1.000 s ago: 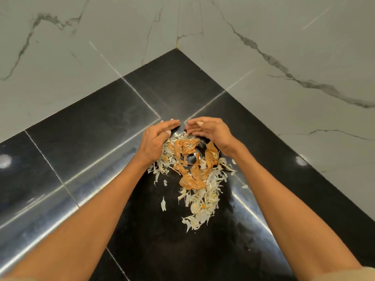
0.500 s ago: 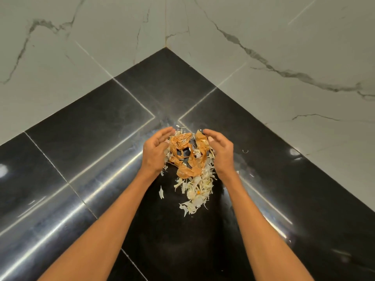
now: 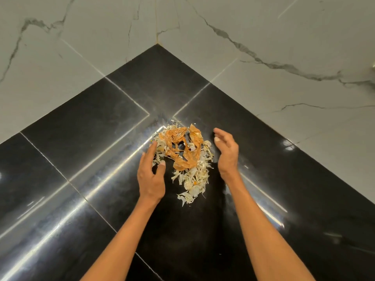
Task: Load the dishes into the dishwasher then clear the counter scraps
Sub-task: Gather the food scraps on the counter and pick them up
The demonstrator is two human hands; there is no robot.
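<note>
Flanking the heap at mid-frame, the left hand (image 3: 151,175) and right hand (image 3: 226,151) now sit apart with fingers loosely spread, gripping nothing; half a second ago they were cupped closer around it. The left fingertips (image 3: 152,147) touch the heap's edge, while the right hand stands just beside it. The scraps (image 3: 185,159), orange peel over pale shreds, lie gathered on the black counter (image 3: 81,138), so scooping probably comes next. Marble walls (image 3: 263,37) meet behind in the corner; nothing blocks the hands.

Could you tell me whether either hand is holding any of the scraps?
No; the left hand and right hand flank the scrap pile, open.
</note>
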